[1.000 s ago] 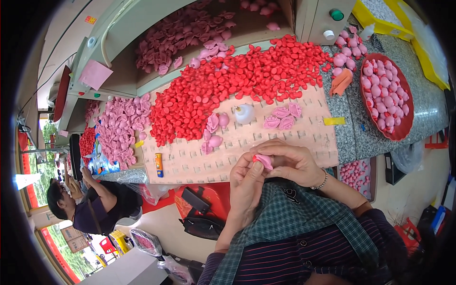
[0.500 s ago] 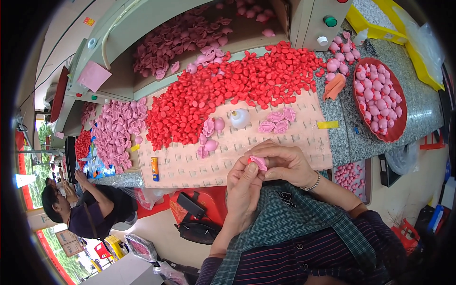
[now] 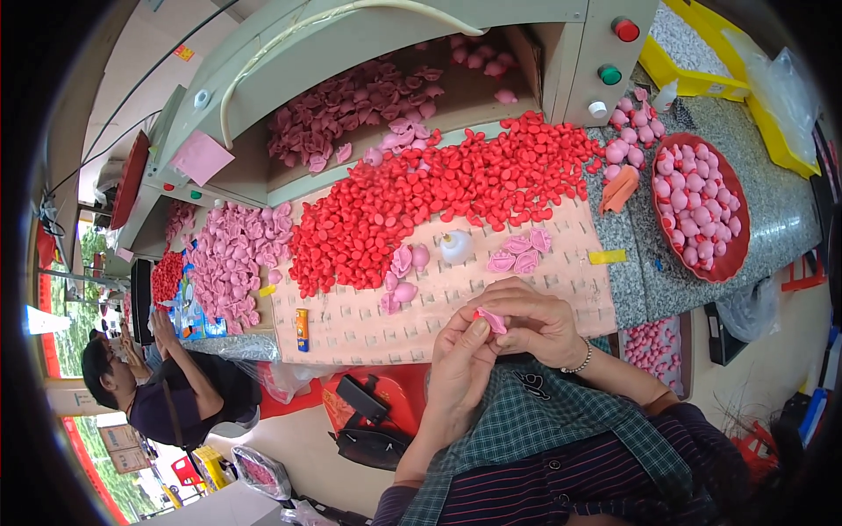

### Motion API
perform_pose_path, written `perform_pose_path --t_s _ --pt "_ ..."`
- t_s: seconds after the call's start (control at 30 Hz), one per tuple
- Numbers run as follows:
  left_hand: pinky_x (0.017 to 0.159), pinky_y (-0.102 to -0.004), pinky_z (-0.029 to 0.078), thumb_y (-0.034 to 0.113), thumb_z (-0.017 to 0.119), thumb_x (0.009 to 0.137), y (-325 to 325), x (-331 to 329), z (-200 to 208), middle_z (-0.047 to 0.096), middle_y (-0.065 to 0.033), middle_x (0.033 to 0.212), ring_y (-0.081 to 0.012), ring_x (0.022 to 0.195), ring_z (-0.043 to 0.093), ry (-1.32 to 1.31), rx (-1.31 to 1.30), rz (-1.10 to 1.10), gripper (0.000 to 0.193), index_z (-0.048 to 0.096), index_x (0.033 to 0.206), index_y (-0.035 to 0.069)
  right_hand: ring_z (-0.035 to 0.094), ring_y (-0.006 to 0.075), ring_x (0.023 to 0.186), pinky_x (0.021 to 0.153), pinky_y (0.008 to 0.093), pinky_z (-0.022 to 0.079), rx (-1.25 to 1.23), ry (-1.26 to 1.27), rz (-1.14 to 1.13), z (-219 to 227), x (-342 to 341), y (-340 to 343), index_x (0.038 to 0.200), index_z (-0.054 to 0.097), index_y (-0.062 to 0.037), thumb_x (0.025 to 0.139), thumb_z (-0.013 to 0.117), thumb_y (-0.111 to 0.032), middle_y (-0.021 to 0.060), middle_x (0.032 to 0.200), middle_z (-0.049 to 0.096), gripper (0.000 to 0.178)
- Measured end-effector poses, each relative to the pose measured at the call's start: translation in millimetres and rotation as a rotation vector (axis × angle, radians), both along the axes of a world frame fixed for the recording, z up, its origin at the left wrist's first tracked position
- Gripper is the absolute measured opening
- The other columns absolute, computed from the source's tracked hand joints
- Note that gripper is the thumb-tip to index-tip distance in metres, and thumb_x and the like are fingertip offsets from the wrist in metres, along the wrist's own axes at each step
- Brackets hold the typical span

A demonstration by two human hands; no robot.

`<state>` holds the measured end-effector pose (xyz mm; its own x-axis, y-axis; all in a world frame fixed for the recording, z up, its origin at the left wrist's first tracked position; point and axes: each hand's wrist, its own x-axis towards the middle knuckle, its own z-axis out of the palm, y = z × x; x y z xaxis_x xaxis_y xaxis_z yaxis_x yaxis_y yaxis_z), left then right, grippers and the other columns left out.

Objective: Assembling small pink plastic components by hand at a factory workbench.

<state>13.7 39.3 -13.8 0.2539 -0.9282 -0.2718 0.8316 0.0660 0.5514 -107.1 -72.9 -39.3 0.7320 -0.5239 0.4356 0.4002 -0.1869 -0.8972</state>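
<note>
Between my two hands, near the front edge of the work mat, is a pink, petal-like molded piece point(image 3: 494, 322) with a bit of red at its left end. My left hand point(image 3: 462, 358) pinches that end with thumb and fingers. The fingers of my right hand point(image 3: 542, 329) are closed on the other side of the same piece and partly cover it. Just beyond lie several loose pink petal-like pieces point(image 3: 524, 261) and a round white bottle point(image 3: 455, 247) with a narrow tip. Pink round pieces point(image 3: 404, 292) rest to the left of the bottle.
A wide heap of small red pieces point(image 3: 377, 206) covers the mat's far side, below a grey machine with an open bay. More pink pieces point(image 3: 232, 254) are piled left. At right stands a red basket point(image 3: 744, 232) of pink balls. An orange-yellow tube point(image 3: 303, 330) lies left; a co-worker point(image 3: 167, 390) sits beyond.
The whole view has shifted, so the table and machine appear slightly lower and more to the right. Both hands keep the pink piece between them, with little change in grip.
</note>
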Motion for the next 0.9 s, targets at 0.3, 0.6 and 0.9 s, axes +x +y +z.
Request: perform_pose_path --t_s 0.3,0.6,0.9 --pt "0.091 -0.0319 0.046 0.010 0.060 0.096 -5.0 3.9 -4.0 0.060 -0.0127 0.121 -0.0197 0.107 0.059 -0.660 0.138 0.118 0.033 0.050 0.125 -0.001 0.065 0.0257 0.097 0.081 0.0370 0.053 0.810 -0.239 -0.106 -5.7 -6.3 -2.4 0.131 0.055 -0.0028 0.100 0.054 -0.017 0.0190 0.115 0.064 0.034" --pt "0.100 -0.0365 0.041 0.001 0.067 0.086 -61.3 28.2 -18.4 0.052 -0.0156 0.130 -0.0242 0.120 0.051 -1.484 0.203 0.497 0.049 0.045 0.130 -0.004 0.067 0.0271 0.090 0.076 0.0354 0.052 1.059 -0.228 0.047 -11.6 -23.4 -9.4 0.140 0.047 -0.0060 0.101 0.052 -0.023 0.0212 0.119 0.062 0.042" --pt "0.099 -0.0357 0.047 -0.007 0.061 0.089 -72.9 30.7 -31.1 0.054 -0.0192 0.125 -0.0269 0.114 0.058 -1.093 0.112 0.436 0.041 0.044 0.126 -0.004 0.063 0.0281 0.105 0.083 0.0365 0.050 1.057 -0.240 0.144 -19.5 -21.7 -11.5 0.141 0.046 -0.0069 0.102 0.049 -0.025 0.0200 0.124 0.060 0.043"
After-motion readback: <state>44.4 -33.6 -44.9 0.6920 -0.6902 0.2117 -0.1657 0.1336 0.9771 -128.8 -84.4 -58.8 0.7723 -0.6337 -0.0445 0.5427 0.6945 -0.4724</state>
